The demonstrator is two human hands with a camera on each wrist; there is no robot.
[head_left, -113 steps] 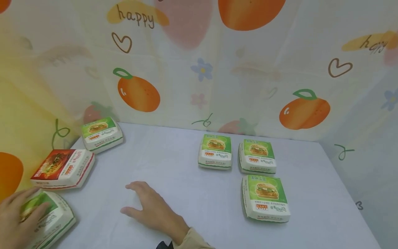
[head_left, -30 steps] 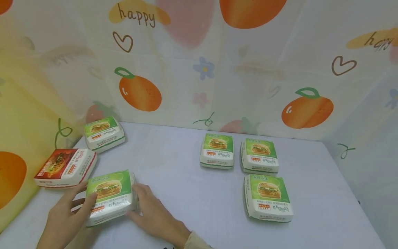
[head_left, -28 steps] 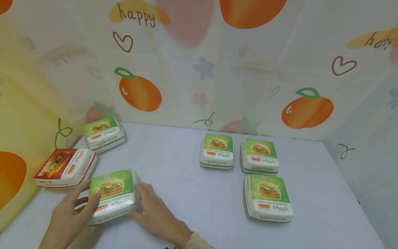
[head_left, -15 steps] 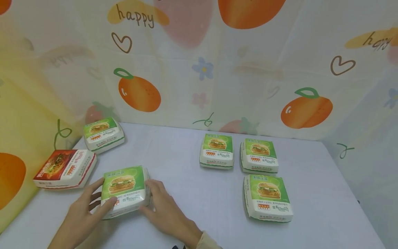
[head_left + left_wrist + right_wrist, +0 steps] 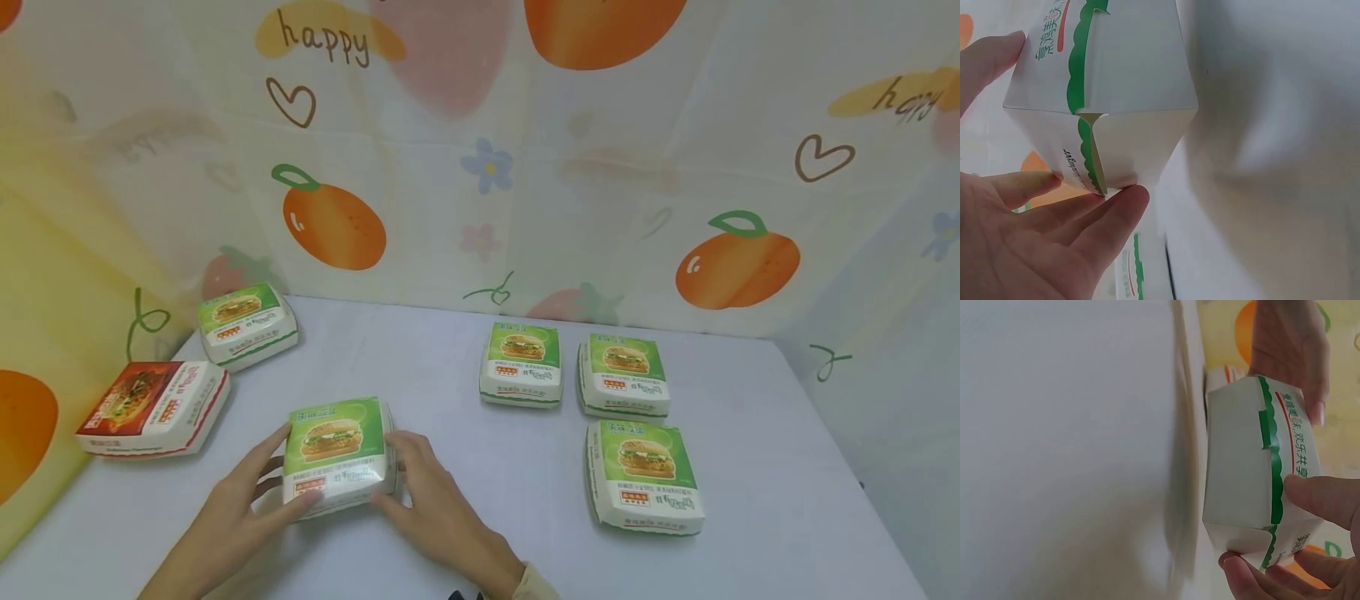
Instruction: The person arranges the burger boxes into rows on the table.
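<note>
Both my hands hold one green-and-white burger box [image 5: 333,442] between them, close over the white table, with its printed lid facing up. My left hand [image 5: 232,517] grips its left side, the thumb at the near left corner. On the opposite side my right hand [image 5: 442,508] grips it, thumb at the front and fingers along the right wall. In the left wrist view, several left fingertips press the side wall of the box [image 5: 1135,69], whose green scalloped flap edge shows. The right wrist view shows the right thumb on the front of the box [image 5: 1241,462].
A red-topped burger box [image 5: 157,408] lies at the left, with a green one [image 5: 247,325] behind it. Right of centre stand three more green burger boxes: one [image 5: 521,364], one beside it [image 5: 622,375], one nearer [image 5: 645,477]. A fruit-print curtain [image 5: 420,208] hangs behind the table.
Earlier the left hand alone touched the box at the lower left, the right hand apart from it. Both hands then took hold, and over the last second they carried it rightward.
</note>
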